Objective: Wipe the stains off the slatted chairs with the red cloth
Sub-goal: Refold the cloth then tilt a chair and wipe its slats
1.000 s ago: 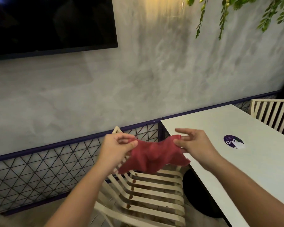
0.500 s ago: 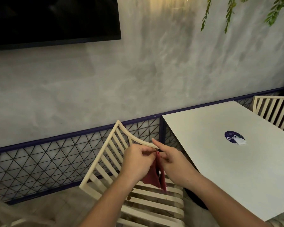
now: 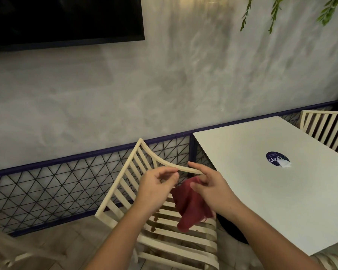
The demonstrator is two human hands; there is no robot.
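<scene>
Cloth (image 3: 189, 207), earlier spread, now hangs bunched from right hand (image 3: 209, 188); left hand (image 3: 156, 188) grip unclear; stained chair (image 3: 164, 241) unwiped.

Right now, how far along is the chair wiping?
Done: nothing visibly; brown stains dot the seat slats of the near chair. In hand: the right hand grips the red cloth hanging above that seat, the left hand close beside it. Left: wiping those slats, then checking the far chair beyond the table.
</scene>
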